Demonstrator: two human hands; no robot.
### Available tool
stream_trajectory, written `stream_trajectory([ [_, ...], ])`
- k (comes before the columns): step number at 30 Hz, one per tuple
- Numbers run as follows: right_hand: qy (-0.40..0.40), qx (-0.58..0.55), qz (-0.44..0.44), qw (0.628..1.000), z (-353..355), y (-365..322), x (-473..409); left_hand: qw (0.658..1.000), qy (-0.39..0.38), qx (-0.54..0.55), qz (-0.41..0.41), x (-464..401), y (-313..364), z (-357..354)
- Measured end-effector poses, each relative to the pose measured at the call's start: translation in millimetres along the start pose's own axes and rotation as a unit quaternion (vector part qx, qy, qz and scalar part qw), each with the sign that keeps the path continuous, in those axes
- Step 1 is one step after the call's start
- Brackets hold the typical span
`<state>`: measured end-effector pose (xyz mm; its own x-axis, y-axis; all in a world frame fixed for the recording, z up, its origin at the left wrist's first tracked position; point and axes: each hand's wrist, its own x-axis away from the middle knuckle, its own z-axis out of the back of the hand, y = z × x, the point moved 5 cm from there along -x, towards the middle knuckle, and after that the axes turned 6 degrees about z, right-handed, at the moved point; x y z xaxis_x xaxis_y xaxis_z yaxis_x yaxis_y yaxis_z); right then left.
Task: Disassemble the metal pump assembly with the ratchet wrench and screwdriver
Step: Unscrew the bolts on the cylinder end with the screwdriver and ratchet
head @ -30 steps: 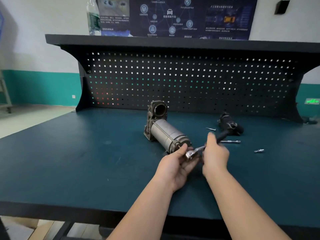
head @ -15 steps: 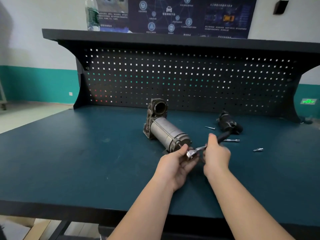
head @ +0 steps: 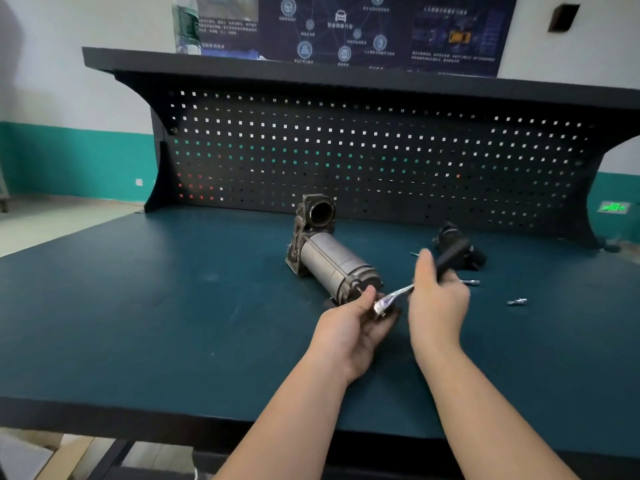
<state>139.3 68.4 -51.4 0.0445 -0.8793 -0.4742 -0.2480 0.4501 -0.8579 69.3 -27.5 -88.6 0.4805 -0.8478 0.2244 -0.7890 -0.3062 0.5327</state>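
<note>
The metal pump assembly (head: pixel 330 258) lies on its side in the middle of the dark teal workbench (head: pixel 138 306), its grey cylinder pointing toward me. The ratchet wrench (head: pixel 398 296) sits just off the cylinder's near end. My left hand (head: pixel 353 323) pinches the wrench's shiny head between thumb and fingers. My right hand (head: pixel 436 299) grips the black handle, which angles up and to the right. The socket under the head is hidden by my fingers.
A black removed part (head: pixel 460 247) lies behind my right hand. A long bolt (head: pixel 471 281) and a small screw (head: pixel 516 301) lie to the right, a thin pin (head: pixel 414 253) farther back. A black pegboard (head: pixel 346 157) with a shelf closes the bench's rear; a bottle (head: pixel 187 26) stands on it.
The wrench handle has swung slightly with my right hand, which looks motion-blurred. My left hand stays on the wrench head. The pump has not moved.
</note>
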Motion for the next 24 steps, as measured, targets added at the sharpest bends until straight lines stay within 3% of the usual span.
stream_trajectory([
  [1, -0.005, 0.038, 0.175, 0.984, 0.6, -21.0, 7.6, 1.000, -0.007, -0.004, 0.001, 0.7, 0.0, -0.2],
  [2, -0.020, 0.066, 0.328, 0.942, -1.4, -38.6, 21.8, 1.000, -0.015, -0.012, 0.003, 1.9, 0.3, -0.6],
  [3, -0.039, 0.078, 0.433, 0.897, -5.8, -48.5, 34.8, 1.000, -0.021, -0.020, 0.005, 2.9, 0.8, -1.0],
  [4, -0.057, 0.077, 0.476, 0.874, -10.1, -53.1, 41.1, 0.999, -0.022, -0.026, 0.006, 3.8, 1.3, -1.1],
  [5, -0.060, 0.077, 0.457, 0.884, -12.5, -51.4, 39.6, 0.999, -0.020, -0.027, 0.004, 4.0, 1.8, -1.1],
  [6, -0.047, 0.068, 0.382, 0.921, -11.5, -44.6, 32.3, 1.000, -0.013, -0.023, 0.002, 4.0, 2.1, -0.9],
  [8, 0.000, 0.008, 0.118, 0.993, -4.0, -20.3, 13.2, 1.000, -0.005, -0.007, 0.002, 2.9, 1.9, -1.0],
  [10, 0.015, -0.072, -0.139, 0.988, -2.9, 12.2, 2.7, 1.000, -0.005, 0.010, 0.006, 2.3, 0.9, -2.5],
  [11, 0.015, -0.080, -0.169, 0.982, -2.8, 14.0, 2.4, 1.000, -0.006, 0.016, 0.007, 2.3, 0.5, -2.9],
  [12, 0.010, -0.049, -0.108, 0.993, -1.2, 7.6, 1.3, 1.000, -0.004, 0.019, 0.006, 2.2, 0.3, -2.6],
  [13, 0.010, 0.010, 0.043, 0.999, 0.8, -8.5, 3.1, 1.000, -0.003, 0.016, 0.005, 1.7, 0.2, -2.0],
  [15, -0.021, 0.091, 0.371, 0.924, -3.6, -42.4, 30.8, 1.000, -0.005, -0.007, 0.006, 2.1, 0.5, -0.2],
  [16, -0.041, 0.094, 0.459, 0.882, -9.0, -49.9, 43.5, 1.000, -0.007, -0.019, 0.007, 3.0, 1.2, 0.2],
  [17, -0.056, 0.085, 0.482, 0.870, -13.4, -53.9, 46.8, 1.000, -0.008, -0.023, 0.007, 3.9, 1.9, 0.0],
  [19, -0.026, 0.071, 0.355, 0.932, -12.9, -43.7, 33.2, 1.000, -0.008, -0.013, 0.003, 5.7, 3.2, -1.4],
  [21, 0.029, 0.015, 0.084, 0.996, -4.1, -16.5, 15.4, 1.000, -0.006, 0.009, 0.004, 6.2, 2.9, -3.5],
  [23, 0.043, -0.061, -0.158, 0.985, -1.9, 17.0, 6.5, 0.999, -0.008, 0.030, 0.009, 5.6, 1.6, -5.5],
  [24, 0.040, -0.065, -0.191, 0.979, -2.1, 20.0, 6.0, 0.999, -0.007, 0.032, 0.008, 5.3, 1.1, -5.8],
])
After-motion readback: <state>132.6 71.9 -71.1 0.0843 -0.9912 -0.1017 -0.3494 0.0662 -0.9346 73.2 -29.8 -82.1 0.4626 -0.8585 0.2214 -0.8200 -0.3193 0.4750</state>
